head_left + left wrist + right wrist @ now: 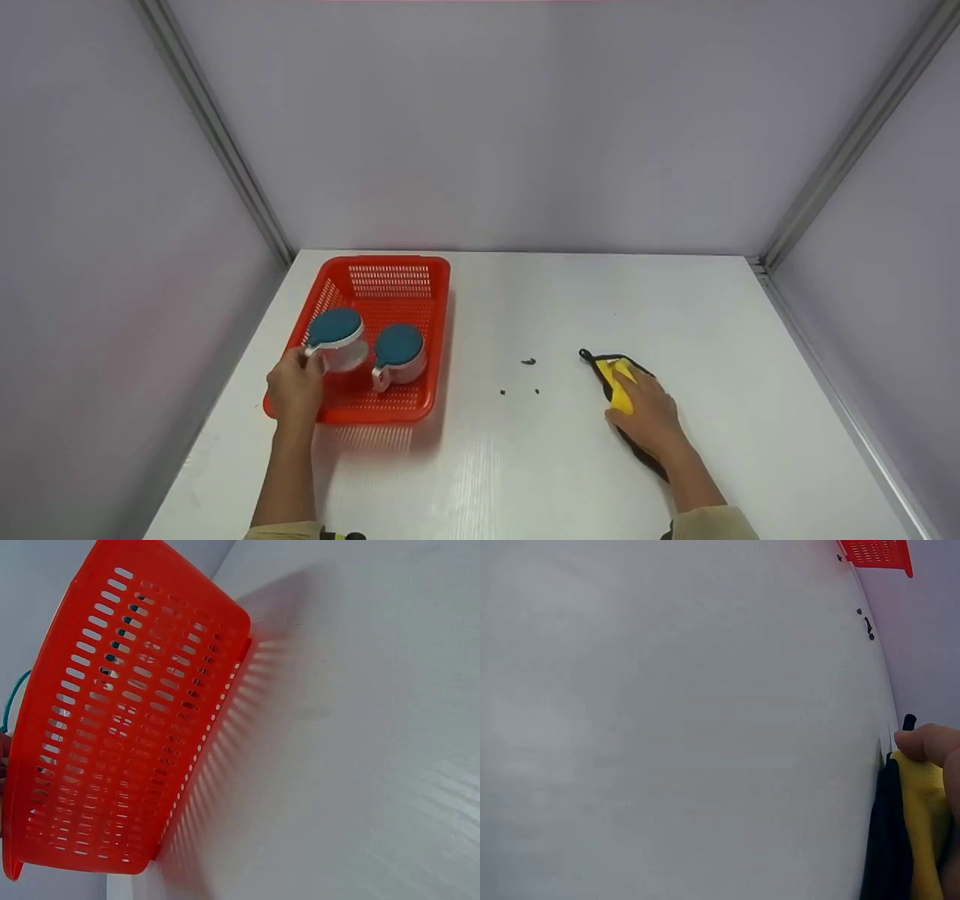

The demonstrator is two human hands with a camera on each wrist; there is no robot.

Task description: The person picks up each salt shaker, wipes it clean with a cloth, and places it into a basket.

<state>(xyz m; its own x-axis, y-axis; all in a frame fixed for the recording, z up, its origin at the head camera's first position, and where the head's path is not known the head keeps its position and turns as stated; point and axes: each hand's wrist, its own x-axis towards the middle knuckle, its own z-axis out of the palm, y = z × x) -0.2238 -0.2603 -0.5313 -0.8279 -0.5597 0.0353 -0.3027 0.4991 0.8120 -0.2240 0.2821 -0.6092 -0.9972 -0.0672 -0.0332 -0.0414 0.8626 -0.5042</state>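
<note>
My left hand (295,384) grips the handle of a clear jar with a teal lid (335,325), tilted over the left part of a red plastic basket (439,352). A second teal-lidded jar (399,345) is in the basket, its white handle toward me. In the left wrist view the basket's slotted side (142,705) hides most of the jars. On the right of the table, my right hand (651,416) grips a yellow cloth (621,386) with black edging and a small black loop. In the right wrist view, the thumb lies along the cloth's yellow face (922,802).
Small dark crumbs lie on the white table (510,465) between the basket and the cloth, including a longer dark piece (529,361). Pale panels stand behind the table and on both sides, with metal posts (847,135) at the corners.
</note>
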